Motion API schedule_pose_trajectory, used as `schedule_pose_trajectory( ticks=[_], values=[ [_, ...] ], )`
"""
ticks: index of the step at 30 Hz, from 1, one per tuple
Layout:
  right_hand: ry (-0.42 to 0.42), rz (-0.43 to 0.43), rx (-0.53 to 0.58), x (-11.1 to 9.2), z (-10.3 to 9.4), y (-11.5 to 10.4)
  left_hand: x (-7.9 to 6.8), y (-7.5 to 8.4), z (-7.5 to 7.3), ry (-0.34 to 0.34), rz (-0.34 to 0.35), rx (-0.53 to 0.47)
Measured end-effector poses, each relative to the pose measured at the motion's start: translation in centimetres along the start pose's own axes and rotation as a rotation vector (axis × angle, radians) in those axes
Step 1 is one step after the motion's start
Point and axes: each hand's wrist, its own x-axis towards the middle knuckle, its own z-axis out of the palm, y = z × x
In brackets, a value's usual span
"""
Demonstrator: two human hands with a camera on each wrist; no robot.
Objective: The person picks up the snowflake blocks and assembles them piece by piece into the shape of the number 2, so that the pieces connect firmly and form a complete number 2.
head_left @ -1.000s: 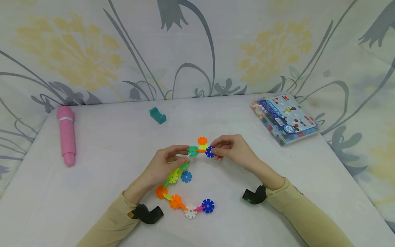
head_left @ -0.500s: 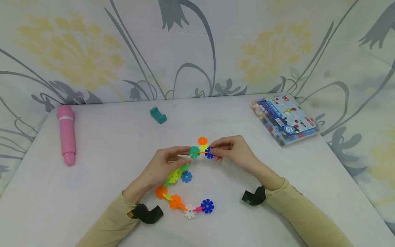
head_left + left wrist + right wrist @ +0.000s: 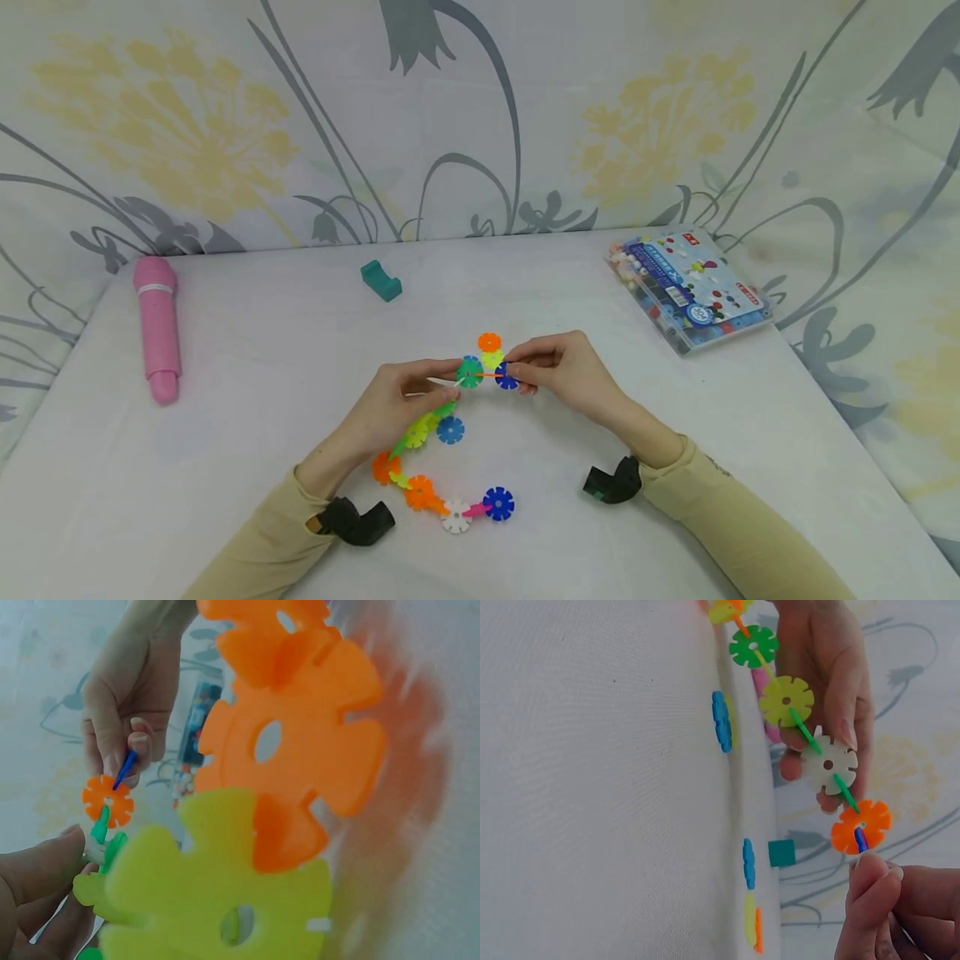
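My left hand (image 3: 401, 404) grips a chain of slotted plastic snowflake discs near a white disc (image 3: 829, 764) and a green disc (image 3: 470, 372). My right hand (image 3: 566, 371) pinches a dark blue disc (image 3: 506, 376) between thumb and fingertips. In the right wrist view this blue disc meets the slotted orange disc (image 3: 861, 826) at the chain's end. The chain curves down past a yellow disc (image 3: 415, 432) and orange discs to a second white disc (image 3: 456, 517), ending at another dark blue disc (image 3: 498, 504). Large orange (image 3: 292, 727) and yellow discs (image 3: 217, 892) fill the left wrist view.
A lighter blue disc (image 3: 450, 430) lies inside the chain's curve. Beyond the hands lie an orange disc (image 3: 489, 342) and a yellow disc (image 3: 492, 359). Farther back are a teal block (image 3: 382, 281), a pink microphone-shaped object (image 3: 158, 329) and a clear bead case (image 3: 690, 287).
The right hand has shifted slightly left with the dark blue disc, closer to the green one. The orange disc between them now shows as a thin edge. The left hand keeps its grip.
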Motion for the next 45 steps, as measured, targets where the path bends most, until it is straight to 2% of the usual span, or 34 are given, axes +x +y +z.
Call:
schedule_pose_trajectory(
  ticks=[8,19,22,26,29,32,35,38,42,45],
  values=[
    [-0.050,-0.006,-0.073,0.3,-0.2,0.1,0.0,-0.2,-0.2,-0.040,0.036,0.033],
    [-0.111,-0.030,-0.141,0.5,-0.3,0.5,0.2,0.0,-1.1,-0.102,0.069,0.136],
    [-0.155,-0.016,-0.148,0.4,0.2,0.3,0.2,0.1,-1.1,-0.145,0.104,0.148],
    [-0.253,0.019,-0.145,0.1,1.1,0.0,0.0,0.3,-0.7,-0.201,0.136,0.137],
    [-0.272,0.031,-0.130,-0.1,1.6,-0.3,-0.1,0.5,-0.4,-0.198,0.135,0.146],
    [-0.235,0.045,-0.119,-0.2,1.7,-0.4,-0.2,0.6,-0.3,-0.153,0.120,0.173],
    [-0.191,0.069,-0.111,-0.1,1.6,-0.3,-0.4,0.8,-0.5,-0.071,0.097,0.200],
    [-0.133,0.112,-0.077,0.1,1.3,-0.2,-0.6,1.1,-1.0,0.052,0.093,0.216],
    [-0.004,0.163,0.008,0.3,0.7,0.0,-0.7,1.7,-1.6,0.241,0.134,0.199],
    [0.103,0.187,0.076,0.4,0.4,0.0,-0.8,1.9,-1.8,0.336,0.164,0.189]
  ],
)
